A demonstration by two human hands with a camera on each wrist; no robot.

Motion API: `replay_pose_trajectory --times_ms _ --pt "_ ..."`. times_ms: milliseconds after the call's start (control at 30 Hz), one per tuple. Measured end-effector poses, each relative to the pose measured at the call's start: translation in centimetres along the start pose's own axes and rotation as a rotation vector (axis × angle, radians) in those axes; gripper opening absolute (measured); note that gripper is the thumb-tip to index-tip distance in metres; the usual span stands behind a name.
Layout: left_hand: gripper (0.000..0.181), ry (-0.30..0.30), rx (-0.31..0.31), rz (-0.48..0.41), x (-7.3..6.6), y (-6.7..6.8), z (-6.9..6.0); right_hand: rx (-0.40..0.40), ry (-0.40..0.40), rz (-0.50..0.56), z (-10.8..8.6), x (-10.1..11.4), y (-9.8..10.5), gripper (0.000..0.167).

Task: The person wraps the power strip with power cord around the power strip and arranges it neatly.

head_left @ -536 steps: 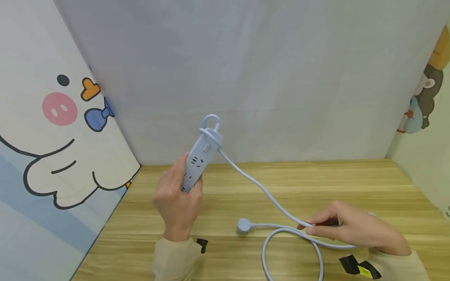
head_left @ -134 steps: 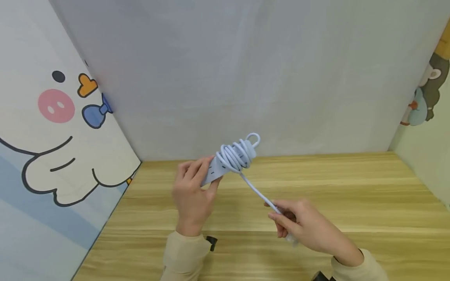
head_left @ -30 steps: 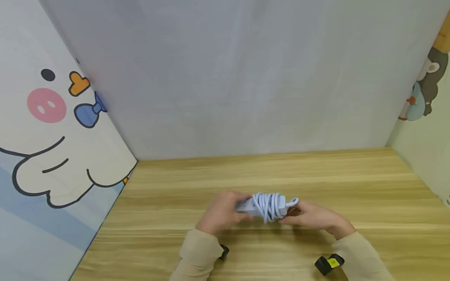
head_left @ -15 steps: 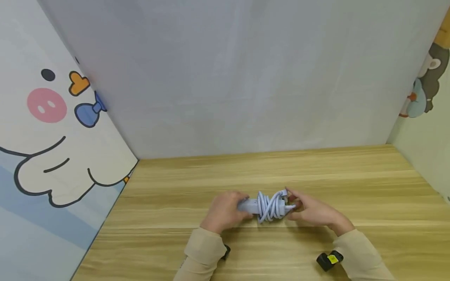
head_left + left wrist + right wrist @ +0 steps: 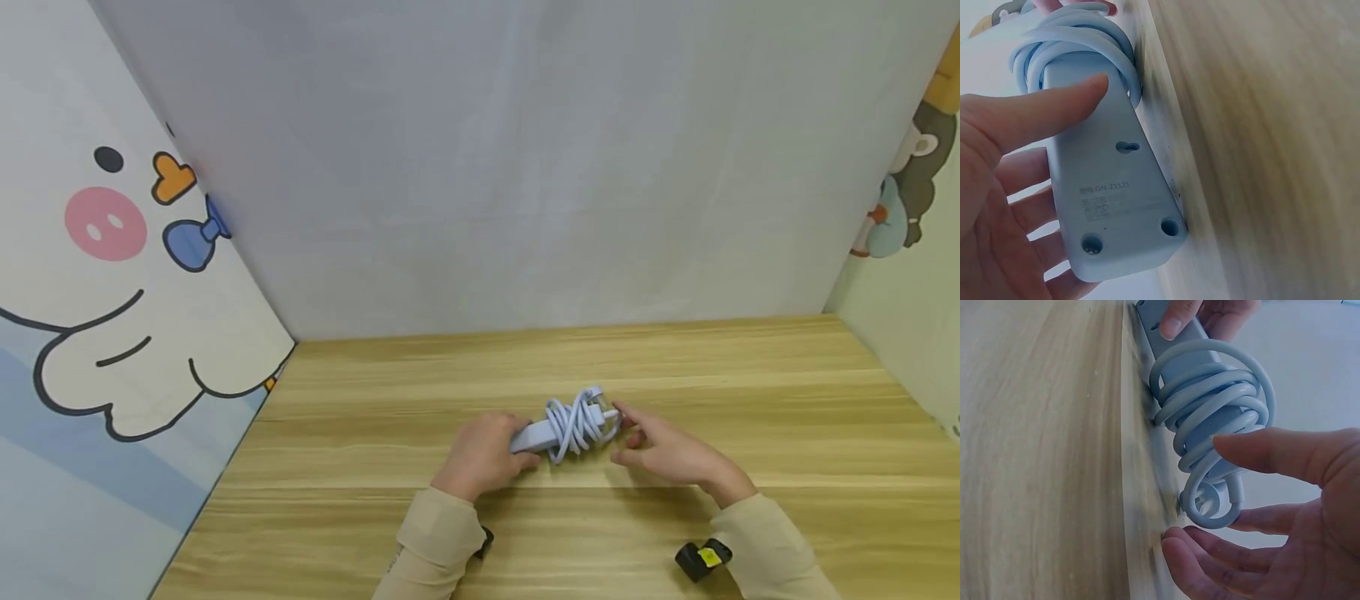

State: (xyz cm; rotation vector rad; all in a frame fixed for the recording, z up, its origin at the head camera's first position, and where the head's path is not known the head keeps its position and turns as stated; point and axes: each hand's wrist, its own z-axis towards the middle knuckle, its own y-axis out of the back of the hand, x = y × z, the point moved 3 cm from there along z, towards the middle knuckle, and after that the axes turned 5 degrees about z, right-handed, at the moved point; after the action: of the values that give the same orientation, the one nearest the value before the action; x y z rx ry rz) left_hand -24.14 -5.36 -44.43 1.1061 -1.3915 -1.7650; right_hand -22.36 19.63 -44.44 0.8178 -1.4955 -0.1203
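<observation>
My left hand [image 5: 483,454] grips the bare end of a white power strip [image 5: 534,436], low over the table. In the left wrist view the thumb lies across its underside [image 5: 1110,181], which has a keyhole slot and round recesses. Several turns of its white cord [image 5: 576,425] wrap the other end. The plug [image 5: 594,393] sits at the far side of that end, partly behind a cord loop in the right wrist view. My right hand [image 5: 671,450] is spread beside this end. Its thumb and index finger are at the cord, loosely extended rather than closed round it.
The wood-grain table [image 5: 375,392] extends around both hands. A pale grey curtain [image 5: 510,167] rises behind it. Cartoon-printed panels stand at left [image 5: 105,333] and right [image 5: 915,317]. Both wrists carry black cameras.
The long loose cord is now wound round the strip, and the strip has come down to the table. In the last half second its corded end has swung away and the plug has emerged from the right fingers.
</observation>
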Motion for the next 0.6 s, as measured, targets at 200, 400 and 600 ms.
replay_pose_trajectory --times_ms 200,400,600 --pt "0.048 0.045 0.023 -0.043 0.1 0.3 -0.1 -0.006 0.005 -0.010 0.0 0.1 0.0 0.080" --pt "0.063 0.044 -0.024 -0.060 0.3 1.5 -0.5 -0.063 0.006 -0.086 -0.6 0.9 0.5 0.080" --pt "0.082 -0.023 -0.191 -0.006 0.2 3.5 -0.9 -0.344 0.088 -0.296 -1.5 3.4 1.9 0.076"
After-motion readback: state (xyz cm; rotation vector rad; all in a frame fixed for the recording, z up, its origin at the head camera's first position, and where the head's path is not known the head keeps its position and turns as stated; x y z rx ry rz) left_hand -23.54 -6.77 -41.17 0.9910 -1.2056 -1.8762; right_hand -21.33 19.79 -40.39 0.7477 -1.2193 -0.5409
